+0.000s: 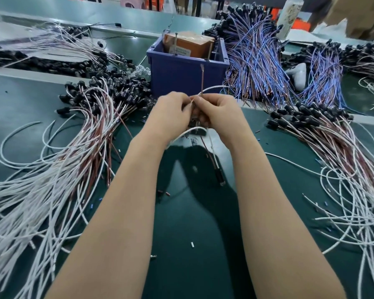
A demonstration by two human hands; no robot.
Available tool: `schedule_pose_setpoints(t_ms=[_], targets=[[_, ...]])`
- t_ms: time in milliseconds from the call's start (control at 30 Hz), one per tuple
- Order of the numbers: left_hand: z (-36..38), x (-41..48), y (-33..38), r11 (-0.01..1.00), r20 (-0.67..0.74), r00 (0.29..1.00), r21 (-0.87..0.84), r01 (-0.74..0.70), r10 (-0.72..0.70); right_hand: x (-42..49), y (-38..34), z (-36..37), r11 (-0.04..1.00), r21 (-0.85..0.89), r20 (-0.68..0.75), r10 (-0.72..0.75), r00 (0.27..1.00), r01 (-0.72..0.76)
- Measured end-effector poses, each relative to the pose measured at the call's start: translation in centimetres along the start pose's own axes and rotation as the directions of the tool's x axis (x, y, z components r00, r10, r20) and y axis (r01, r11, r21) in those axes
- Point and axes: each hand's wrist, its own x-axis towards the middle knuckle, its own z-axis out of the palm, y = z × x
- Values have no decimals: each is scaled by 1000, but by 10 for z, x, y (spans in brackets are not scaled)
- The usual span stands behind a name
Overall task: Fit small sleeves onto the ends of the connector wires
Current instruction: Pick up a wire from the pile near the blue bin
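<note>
My left hand (170, 116) and my right hand (219, 114) meet above the green table, fingertips pinched together on a connector wire. Its brown strand (202, 82) sticks straight up from my right fingers, bare at the tip. A white wire (214, 87) arcs away to the right from the same pinch, and another white length (187, 131) loops under my left wrist. The rest of the wire hangs below my hands to a black connector (219, 178) near the table. Any small sleeve between my fingertips is hidden.
A blue bin (188, 70) with a brown box stands just behind my hands. Piles of white and brown wires with black connectors lie left (78, 130) and right (324, 134); blue wire bundles (257, 57) sit at the back right. Small loose sleeves (192, 244) dot the mat.
</note>
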Motion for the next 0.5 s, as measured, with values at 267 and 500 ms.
schedule_pose_setpoints(t_ms=[267,500], targets=[[-1,10,-13,933,-220,964,-354,66,-151,4,-10,-13,999,40,-115,-14,993,19],[11,1,-21,832,-298,916,-550,64,-267,8,-2,-16,999,-50,-238,-4,971,-8]])
